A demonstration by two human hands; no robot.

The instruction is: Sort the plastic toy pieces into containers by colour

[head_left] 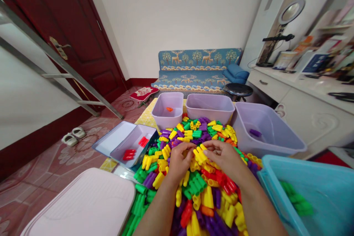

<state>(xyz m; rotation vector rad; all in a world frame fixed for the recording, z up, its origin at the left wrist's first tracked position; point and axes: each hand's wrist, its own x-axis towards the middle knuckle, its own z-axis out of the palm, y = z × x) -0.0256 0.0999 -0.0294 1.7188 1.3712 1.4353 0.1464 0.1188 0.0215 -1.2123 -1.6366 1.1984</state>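
Note:
A small row of yellow bullet-shaped plastic building pieces point(200, 154) is held between my two hands, over a heap of the same kind of pieces in several colours. My left hand point(179, 159) has its fingers curled against the row's left side, fingertips partly hidden. On the other side, my right hand point(224, 158) pinches the row between thumb and fingers. Below lie joined green pieces point(195, 184) and red pieces point(221, 180).
Lilac bins point(210, 107) line the heap's far edge; the right-hand lilac bin point(272, 145) holds a purple piece point(254, 132). A turquoise tub point(326, 169) with green pieces stands at right. At left are an open box point(116, 140) with red pieces and a pale lid point(83, 206).

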